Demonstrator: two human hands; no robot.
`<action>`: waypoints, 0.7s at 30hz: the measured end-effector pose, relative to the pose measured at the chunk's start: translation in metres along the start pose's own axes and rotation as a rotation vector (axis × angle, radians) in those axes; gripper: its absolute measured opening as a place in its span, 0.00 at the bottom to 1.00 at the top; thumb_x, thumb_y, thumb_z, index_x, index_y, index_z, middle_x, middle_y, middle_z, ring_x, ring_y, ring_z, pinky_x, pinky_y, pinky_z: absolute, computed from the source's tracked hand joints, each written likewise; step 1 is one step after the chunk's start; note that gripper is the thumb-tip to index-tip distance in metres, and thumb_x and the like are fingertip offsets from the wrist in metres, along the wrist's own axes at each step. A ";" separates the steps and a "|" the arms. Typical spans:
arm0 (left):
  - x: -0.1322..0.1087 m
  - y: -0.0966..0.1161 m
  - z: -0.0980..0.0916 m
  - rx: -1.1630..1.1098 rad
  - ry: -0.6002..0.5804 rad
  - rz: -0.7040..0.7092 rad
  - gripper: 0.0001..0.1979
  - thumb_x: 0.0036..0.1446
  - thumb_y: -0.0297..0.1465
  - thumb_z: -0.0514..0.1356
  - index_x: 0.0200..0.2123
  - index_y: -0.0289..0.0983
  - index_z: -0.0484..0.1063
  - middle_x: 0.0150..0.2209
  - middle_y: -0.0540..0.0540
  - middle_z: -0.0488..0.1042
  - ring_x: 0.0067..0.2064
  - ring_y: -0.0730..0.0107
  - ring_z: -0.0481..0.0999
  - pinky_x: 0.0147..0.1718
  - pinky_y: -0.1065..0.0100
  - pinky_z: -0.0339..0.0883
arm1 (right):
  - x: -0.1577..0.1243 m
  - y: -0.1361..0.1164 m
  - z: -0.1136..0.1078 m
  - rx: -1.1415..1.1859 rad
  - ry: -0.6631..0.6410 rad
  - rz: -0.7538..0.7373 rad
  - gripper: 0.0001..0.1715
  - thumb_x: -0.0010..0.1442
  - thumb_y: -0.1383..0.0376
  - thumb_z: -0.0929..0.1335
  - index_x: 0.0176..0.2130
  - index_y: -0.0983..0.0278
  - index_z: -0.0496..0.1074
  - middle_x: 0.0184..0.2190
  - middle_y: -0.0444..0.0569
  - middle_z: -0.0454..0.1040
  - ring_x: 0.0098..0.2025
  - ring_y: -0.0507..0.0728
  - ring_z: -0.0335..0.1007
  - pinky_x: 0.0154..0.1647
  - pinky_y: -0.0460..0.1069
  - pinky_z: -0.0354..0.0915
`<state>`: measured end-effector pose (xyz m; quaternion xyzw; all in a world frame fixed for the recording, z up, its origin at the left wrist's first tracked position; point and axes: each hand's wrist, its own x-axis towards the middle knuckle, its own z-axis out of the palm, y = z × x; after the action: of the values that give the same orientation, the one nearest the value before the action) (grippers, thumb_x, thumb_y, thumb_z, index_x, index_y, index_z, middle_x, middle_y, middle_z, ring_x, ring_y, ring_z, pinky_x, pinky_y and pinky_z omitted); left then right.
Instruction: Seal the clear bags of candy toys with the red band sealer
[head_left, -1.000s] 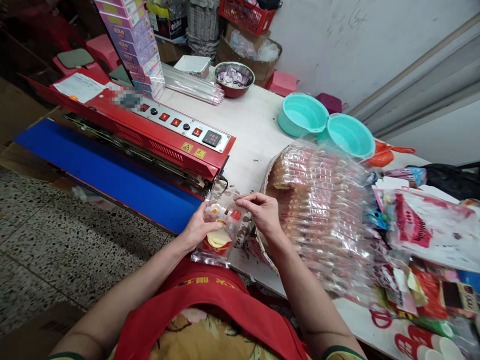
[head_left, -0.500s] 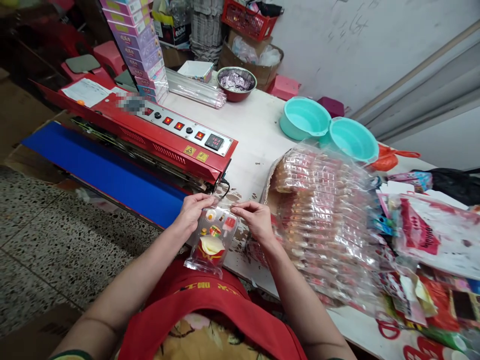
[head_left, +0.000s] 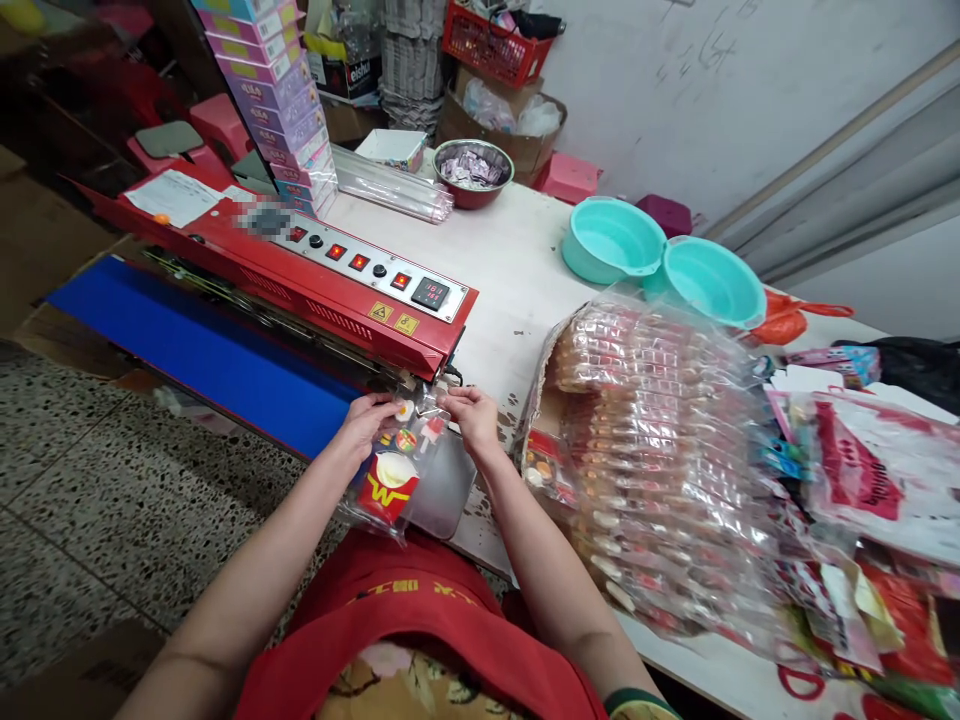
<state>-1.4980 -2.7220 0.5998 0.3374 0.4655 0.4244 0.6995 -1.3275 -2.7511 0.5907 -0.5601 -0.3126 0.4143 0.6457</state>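
Observation:
Both my hands pinch the top edge of a clear plastic bag (head_left: 394, 470) that holds small toy food pieces and a red carton with a yellow W. My left hand (head_left: 362, 425) grips the bag's left corner and my right hand (head_left: 472, 420) grips its right corner. The bag's top sits right at the near end of the red sealing machine (head_left: 330, 280), just above the blue conveyor belt (head_left: 210, 350). The bag hangs down over the table edge toward my red apron.
A large overlapping pile of filled clear bags (head_left: 660, 450) lies to the right on the white table (head_left: 502, 260). Two teal basins (head_left: 660, 260), a metal bowl (head_left: 472, 170), stacked purple boxes (head_left: 281, 100) and loose packaging (head_left: 862, 480) surround it. Speckled floor lies to the left.
Both hands have carried the bag forward and left, from the table's front edge up to the sealing machine's intake end.

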 end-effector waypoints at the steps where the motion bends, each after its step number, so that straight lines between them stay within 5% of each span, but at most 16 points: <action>1: 0.003 0.003 -0.003 -0.015 0.022 0.027 0.22 0.29 0.28 0.72 0.32 0.32 0.72 0.26 0.44 0.78 0.24 0.67 0.76 0.24 0.70 0.70 | 0.002 0.002 0.007 0.005 0.007 -0.006 0.25 0.32 0.57 0.79 0.29 0.64 0.70 0.21 0.44 0.76 0.24 0.54 0.72 0.27 0.49 0.68; 4: 0.015 0.014 -0.018 -0.063 0.103 0.097 0.20 0.30 0.26 0.70 0.31 0.33 0.70 0.25 0.48 0.76 0.24 0.69 0.76 0.26 0.69 0.71 | -0.002 -0.005 0.012 -0.064 0.024 -0.110 0.24 0.42 0.52 0.76 0.35 0.63 0.70 0.28 0.46 0.77 0.29 0.55 0.73 0.31 0.49 0.70; 6: 0.027 0.023 -0.033 -0.064 0.209 0.142 0.18 0.31 0.24 0.68 0.30 0.34 0.68 0.23 0.51 0.73 0.23 0.70 0.74 0.27 0.68 0.71 | -0.008 -0.021 -0.009 -0.244 0.050 -0.298 0.25 0.47 0.51 0.74 0.41 0.62 0.70 0.35 0.49 0.77 0.36 0.56 0.73 0.36 0.51 0.71; 10: 0.043 0.038 -0.067 0.267 0.619 0.480 0.21 0.36 0.27 0.69 0.36 0.34 0.68 0.33 0.47 0.75 0.37 0.59 0.76 0.42 0.55 0.71 | -0.010 -0.077 -0.108 -0.861 0.251 -0.731 0.25 0.52 0.53 0.72 0.46 0.62 0.71 0.45 0.55 0.71 0.47 0.61 0.67 0.47 0.56 0.67; 13: 0.032 0.037 -0.073 0.638 0.849 0.868 0.26 0.43 0.35 0.69 0.46 0.38 0.68 0.50 0.42 0.73 0.54 0.48 0.68 0.54 0.45 0.61 | 0.006 -0.117 -0.190 -1.316 0.463 -0.764 0.21 0.54 0.57 0.71 0.47 0.64 0.72 0.47 0.59 0.67 0.51 0.66 0.61 0.52 0.61 0.62; 17: 0.000 0.011 -0.052 0.818 0.642 1.145 0.17 0.53 0.36 0.64 0.45 0.38 0.69 0.53 0.41 0.71 0.56 0.51 0.68 0.58 0.49 0.56 | 0.039 -0.140 -0.251 -1.661 0.446 -0.622 0.08 0.56 0.63 0.70 0.35 0.65 0.77 0.48 0.61 0.67 0.52 0.69 0.59 0.52 0.63 0.59; 21: -0.021 -0.024 -0.027 0.905 0.489 1.157 0.13 0.58 0.38 0.59 0.41 0.35 0.72 0.51 0.37 0.72 0.54 0.54 0.70 0.55 0.54 0.59 | 0.050 -0.146 -0.259 -1.674 0.184 -0.757 0.08 0.55 0.66 0.69 0.26 0.65 0.77 0.49 0.61 0.69 0.54 0.70 0.60 0.54 0.64 0.60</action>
<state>-1.5211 -2.7494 0.5773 0.6765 0.4844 0.5534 0.0379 -1.0528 -2.8308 0.6850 -0.7354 -0.6201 -0.2316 0.1448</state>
